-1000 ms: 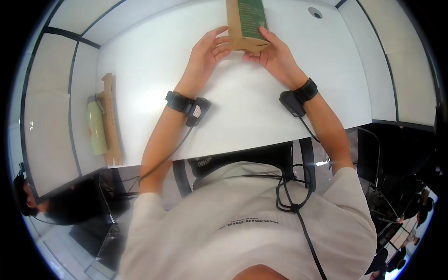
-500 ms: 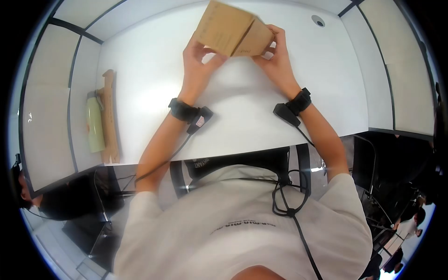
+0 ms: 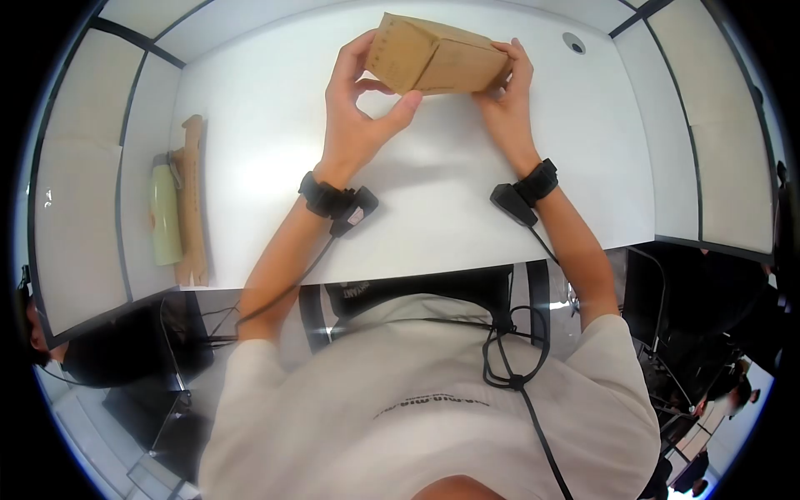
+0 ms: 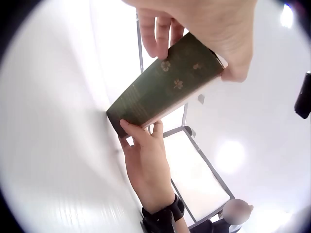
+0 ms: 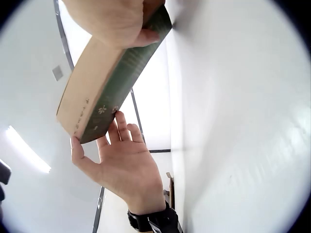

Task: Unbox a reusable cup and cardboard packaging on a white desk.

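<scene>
A brown cardboard box (image 3: 454,62) is held above the white table, slanting between both hands with brown faces toward the head camera. Its green printed side (image 4: 167,80), marked with small flowers, shows in the left wrist view. My left hand (image 3: 354,121) pinches the box's left end, thumb at the lower corner and fingers at the far side. At the other end, my right hand (image 3: 508,112) grips the box with curled fingers. The right wrist view shows the left thumb and fingertips on the box's end (image 5: 80,131).
A pale green bottle (image 3: 166,212) and a long brown cardboard piece (image 3: 193,204) lie along the table's left side. Low partition panels (image 3: 679,133) border the white table (image 3: 433,217). A round cable hole (image 3: 574,43) is at back right. Cables run from both wrist cameras.
The box has turned from green side facing up to brown faces showing, and now lies more crosswise. The left hand has gone from loose fingers beside it to pinching its end.
</scene>
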`<state>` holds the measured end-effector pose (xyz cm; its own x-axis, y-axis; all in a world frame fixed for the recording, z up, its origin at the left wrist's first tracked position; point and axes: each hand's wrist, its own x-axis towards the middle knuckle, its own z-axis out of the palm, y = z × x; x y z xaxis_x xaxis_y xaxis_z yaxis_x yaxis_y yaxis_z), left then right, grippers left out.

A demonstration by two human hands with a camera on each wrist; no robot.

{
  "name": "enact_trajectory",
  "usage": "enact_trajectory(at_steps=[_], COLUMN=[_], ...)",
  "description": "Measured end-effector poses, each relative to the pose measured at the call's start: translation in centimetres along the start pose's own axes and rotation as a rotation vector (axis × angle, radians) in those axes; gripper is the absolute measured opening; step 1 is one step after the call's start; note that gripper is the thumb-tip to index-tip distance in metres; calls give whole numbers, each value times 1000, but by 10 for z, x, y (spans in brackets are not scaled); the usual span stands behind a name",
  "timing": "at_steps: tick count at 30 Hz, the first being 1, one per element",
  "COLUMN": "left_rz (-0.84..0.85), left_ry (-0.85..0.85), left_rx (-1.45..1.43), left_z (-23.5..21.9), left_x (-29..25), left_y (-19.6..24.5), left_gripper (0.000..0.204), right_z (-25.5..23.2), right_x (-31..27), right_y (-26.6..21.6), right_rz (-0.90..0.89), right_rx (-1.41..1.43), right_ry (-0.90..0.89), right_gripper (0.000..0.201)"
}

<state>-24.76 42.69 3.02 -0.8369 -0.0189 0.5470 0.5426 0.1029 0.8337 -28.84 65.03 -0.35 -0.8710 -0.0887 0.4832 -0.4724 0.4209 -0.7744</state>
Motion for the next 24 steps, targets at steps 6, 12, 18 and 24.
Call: enact_trajectory(at_steps=[6, 12, 18, 24], left_rz=[44, 69, 271, 60], left_ry=[-44, -147, -215, -151], left_rx=[70, 158, 296, 83], left_z=[-2, 2, 13, 13], left_x=[-3, -4, -8, -7], left_y=[0, 9, 8, 10], left_gripper=[73, 72, 58, 47], right_z=[3, 0, 5, 3], right_x=[0, 2, 3, 1], right_y=[2, 8, 9, 2], right_rz=[35, -72, -153, -121], right_rx=[83, -208, -138, -93], right_ry=[-44, -69, -84, -89], right_gripper=[84, 104, 116, 99])
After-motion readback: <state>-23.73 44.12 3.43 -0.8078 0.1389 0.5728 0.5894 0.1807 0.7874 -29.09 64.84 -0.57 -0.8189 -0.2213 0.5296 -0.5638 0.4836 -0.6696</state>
